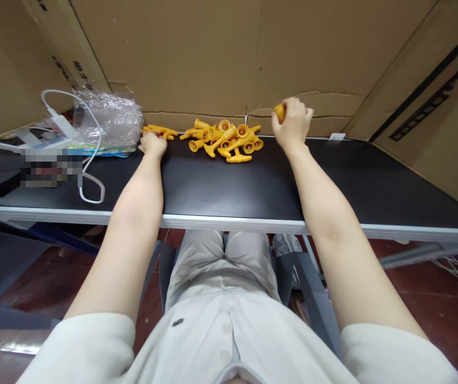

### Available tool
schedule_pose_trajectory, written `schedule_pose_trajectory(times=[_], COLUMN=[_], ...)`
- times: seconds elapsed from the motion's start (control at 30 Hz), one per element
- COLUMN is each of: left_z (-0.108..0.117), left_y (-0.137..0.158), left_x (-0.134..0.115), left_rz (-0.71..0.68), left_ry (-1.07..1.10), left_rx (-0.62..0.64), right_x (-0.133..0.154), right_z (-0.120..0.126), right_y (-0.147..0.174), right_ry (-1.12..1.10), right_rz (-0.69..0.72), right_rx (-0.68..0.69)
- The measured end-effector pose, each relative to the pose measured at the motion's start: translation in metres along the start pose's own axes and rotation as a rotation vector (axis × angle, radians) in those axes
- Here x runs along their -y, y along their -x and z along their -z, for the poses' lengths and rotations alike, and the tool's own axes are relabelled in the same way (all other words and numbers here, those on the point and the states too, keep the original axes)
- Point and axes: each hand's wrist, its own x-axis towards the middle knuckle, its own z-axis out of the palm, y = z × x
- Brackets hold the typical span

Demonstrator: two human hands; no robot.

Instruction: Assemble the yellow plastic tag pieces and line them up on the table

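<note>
Near the back edge of the black table, my left hand (154,144) is closed, its fingers curled at a small group of yellow T-shaped plastic pieces (170,132). The fingers hide part of what they grip. My right hand (294,124) is raised by the cardboard wall, wrapped round a yellow plastic piece (279,112) with a rounded end; the rest of it is hidden in the palm. Between my hands lies a pile of yellow plastic pieces (229,140), with round cup-like ends, ribbed stems and T-shaped handles.
Clear plastic bags (107,120) lie at the left on a colourful flat packet (109,151). A white cable (100,130) loops beside them. Cardboard walls (213,58) enclose the back and sides. The table's pale front rail (233,224) runs under my forearms. A white tab (337,136) is at the back right.
</note>
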Motion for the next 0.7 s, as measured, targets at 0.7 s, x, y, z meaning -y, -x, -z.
schedule_pose_trajectory(times=[0.7], left_z=[0.002], left_y=[0.005], left_x=[-0.011], left_rz=[0.18], left_ry=[-0.075], left_rx=[-0.095], right_x=[-0.11], right_z=[-0.019], right_y=[0.021], right_ry=[-0.264], right_rz=[-0.846], right_rx=[0.014])
